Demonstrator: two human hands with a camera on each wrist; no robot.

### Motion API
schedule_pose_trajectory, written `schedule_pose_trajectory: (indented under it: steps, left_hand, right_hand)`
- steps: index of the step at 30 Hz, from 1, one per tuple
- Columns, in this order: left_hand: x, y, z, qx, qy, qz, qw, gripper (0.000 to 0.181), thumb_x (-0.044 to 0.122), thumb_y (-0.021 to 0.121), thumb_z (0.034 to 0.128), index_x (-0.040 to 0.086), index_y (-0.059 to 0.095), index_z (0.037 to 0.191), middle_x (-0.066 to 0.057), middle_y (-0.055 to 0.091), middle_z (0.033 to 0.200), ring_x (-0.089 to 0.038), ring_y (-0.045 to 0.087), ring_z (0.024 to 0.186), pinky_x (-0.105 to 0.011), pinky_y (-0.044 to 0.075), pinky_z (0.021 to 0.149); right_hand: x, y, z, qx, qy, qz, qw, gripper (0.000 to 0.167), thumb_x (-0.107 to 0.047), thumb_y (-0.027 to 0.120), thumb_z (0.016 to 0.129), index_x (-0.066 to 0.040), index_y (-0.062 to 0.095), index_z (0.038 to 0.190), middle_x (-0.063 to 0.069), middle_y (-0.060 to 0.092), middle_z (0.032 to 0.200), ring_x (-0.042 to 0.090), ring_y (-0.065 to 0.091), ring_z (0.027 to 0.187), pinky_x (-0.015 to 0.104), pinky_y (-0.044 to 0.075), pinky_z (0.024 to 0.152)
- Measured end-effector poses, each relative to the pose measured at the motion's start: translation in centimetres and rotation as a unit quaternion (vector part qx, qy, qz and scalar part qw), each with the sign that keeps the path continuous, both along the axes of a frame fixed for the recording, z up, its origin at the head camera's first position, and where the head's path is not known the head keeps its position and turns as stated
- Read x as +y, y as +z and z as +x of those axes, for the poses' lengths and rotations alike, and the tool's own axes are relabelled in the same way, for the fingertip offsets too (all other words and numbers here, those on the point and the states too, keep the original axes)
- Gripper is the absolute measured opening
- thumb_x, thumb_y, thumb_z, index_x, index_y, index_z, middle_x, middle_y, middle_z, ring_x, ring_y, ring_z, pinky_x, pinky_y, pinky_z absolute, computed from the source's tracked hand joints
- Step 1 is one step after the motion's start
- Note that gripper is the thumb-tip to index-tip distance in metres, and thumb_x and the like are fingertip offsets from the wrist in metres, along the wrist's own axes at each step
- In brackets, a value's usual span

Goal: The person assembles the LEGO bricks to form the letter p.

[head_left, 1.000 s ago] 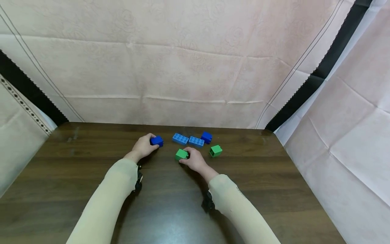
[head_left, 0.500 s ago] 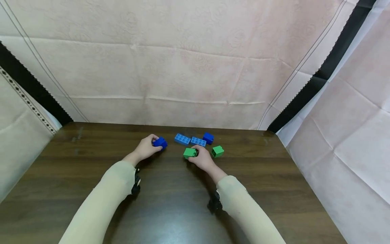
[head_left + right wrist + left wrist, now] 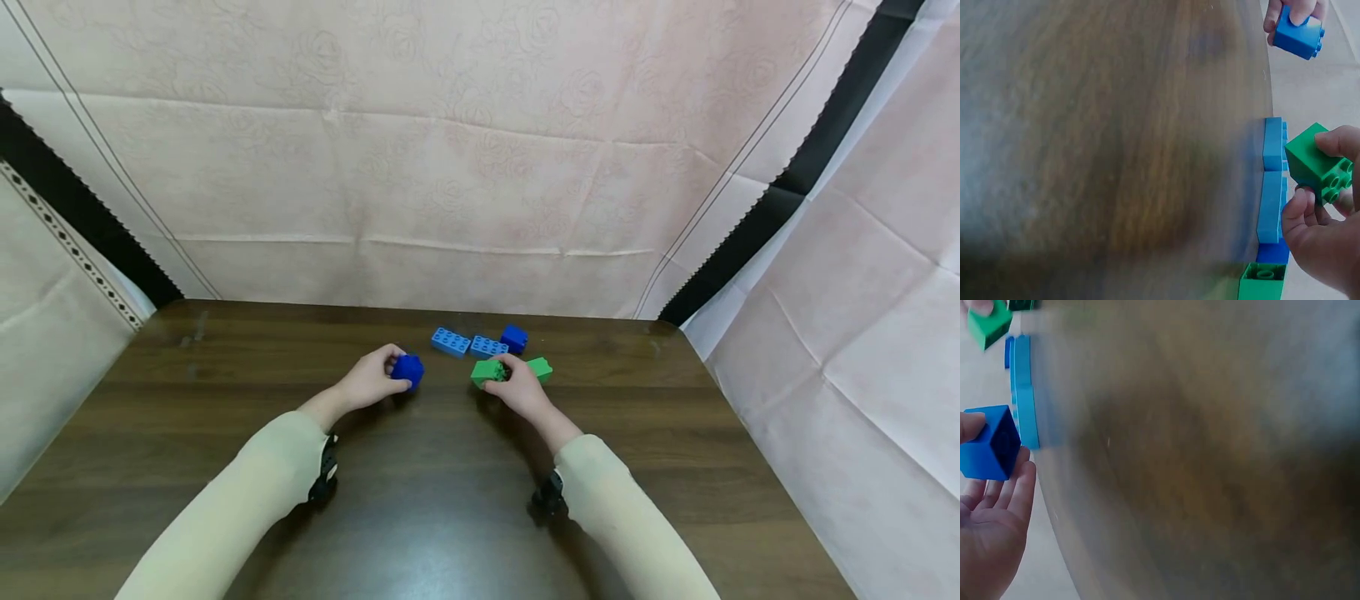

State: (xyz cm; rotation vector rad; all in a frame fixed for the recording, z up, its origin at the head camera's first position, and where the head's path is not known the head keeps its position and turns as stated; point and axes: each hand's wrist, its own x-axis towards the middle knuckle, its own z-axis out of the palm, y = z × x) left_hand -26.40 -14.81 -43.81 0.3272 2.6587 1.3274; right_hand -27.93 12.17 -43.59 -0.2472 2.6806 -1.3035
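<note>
Over a brown wood-grain table [image 3: 420, 517], a person's left hand [image 3: 367, 381] pinches a dark-blue toy building brick [image 3: 407, 372]; the right hand [image 3: 527, 392] pinches a green toy building brick [image 3: 484, 372]. Beyond lie 2 light-blue bricks [image 3: 450, 342] and another dark-blue brick [image 3: 514, 337]; another green brick [image 3: 541, 369] sits beside the right hand.

The left grip [image 3: 371, 380] and right grip [image 3: 524, 388] have moved the blue brick [image 3: 408, 372] and green brick [image 3: 487, 372] rightward.

No lettering, labels, brands, numbers or signs are legible
</note>
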Motion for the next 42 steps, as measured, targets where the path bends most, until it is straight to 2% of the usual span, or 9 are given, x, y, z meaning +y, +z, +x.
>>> schedule_pose_trajectory:
  steps: [5,10,17,20,24,33,42]
  left_hand:
    - [1.5,0.2,1.6,0.0,-0.029,0.032,0.9991,0.036,0.009,0.066,0.0847,0.001,0.047,0.114,-0.023,0.055,0.119,-0.033,0.055,0.108,-0.046,0.048,0.092]
    - [2.9,0.0,3.1,0.0,-0.069,0.058,0.9959,0.035,0.008,0.067,0.0835,0.003,0.047,0.111,-0.02,0.057,0.116,-0.03,0.056,0.108,-0.044,0.049,0.092]
    - [4.1,-0.3,4.4,0.003,-0.105,0.073,0.9918,0.035,0.01,0.07,0.0822,0.006,0.05,0.11,-0.017,0.059,0.113,-0.026,0.061,0.102,-0.04,0.052,0.087]
    - [4.5,-0.5,4.7,0.004,-0.113,0.073,0.9909,0.035,0.011,0.071,0.0814,0.005,0.051,0.109,-0.016,0.06,0.109,-0.022,0.062,0.097,-0.037,0.053,0.085]
    - [5.0,-0.9,5.1,0.008,-0.115,0.067,0.9911,0.035,0.011,0.073,0.0798,0.005,0.052,0.108,-0.014,0.062,0.105,-0.02,0.061,0.093,-0.036,0.053,0.084]
    - [6.0,-2.0,6.1,0.01,-0.128,0.061,0.9898,0.034,0.008,0.074,0.0777,0.006,0.052,0.104,-0.014,0.062,0.105,-0.021,0.06,0.095,-0.038,0.052,0.086]
    - [6.2,-2.1,6.7,0.013,-0.132,0.041,0.9904,0.034,0.008,0.076,0.0759,0.006,0.053,0.101,-0.013,0.062,0.105,-0.02,0.059,0.094,-0.037,0.053,0.085]
  right_hand:
    - [0.6,0.0,0.0,0.008,0.004,-0.017,0.9998,0.041,-0.018,0.067,0.085,-0.008,0.055,0.123,0.011,0.059,0.115,0.021,0.054,0.098,0.038,0.048,0.087]
    - [0.9,0.3,0.3,0.001,0.0,-0.033,0.9995,0.042,-0.019,0.067,0.086,-0.009,0.054,0.125,0.012,0.059,0.115,0.022,0.053,0.098,0.037,0.047,0.086]
    - [1.4,0.3,0.5,0.001,-0.003,-0.034,0.9994,0.048,-0.018,0.066,0.086,-0.006,0.051,0.129,0.015,0.054,0.121,0.024,0.053,0.103,0.037,0.048,0.086]
    - [1.6,0.3,0.6,0.003,-0.004,-0.029,0.9996,0.048,-0.018,0.066,0.085,-0.004,0.051,0.128,0.016,0.053,0.121,0.025,0.052,0.103,0.038,0.048,0.087]
    - [1.8,0.2,0.8,0.007,-0.002,-0.022,0.9997,0.043,-0.017,0.067,0.084,-0.004,0.054,0.123,0.015,0.057,0.113,0.023,0.053,0.097,0.037,0.048,0.084]
    - [2.3,0.2,1.2,0.014,0.017,-0.013,0.9997,0.041,-0.013,0.069,0.082,-0.004,0.055,0.12,0.015,0.058,0.11,0.024,0.053,0.094,0.037,0.047,0.082]
    - [2.8,0.5,1.7,0.008,0.009,-0.018,0.9998,0.04,-0.019,0.07,0.083,-0.006,0.056,0.117,0.012,0.058,0.109,0.022,0.054,0.094,0.036,0.048,0.082]
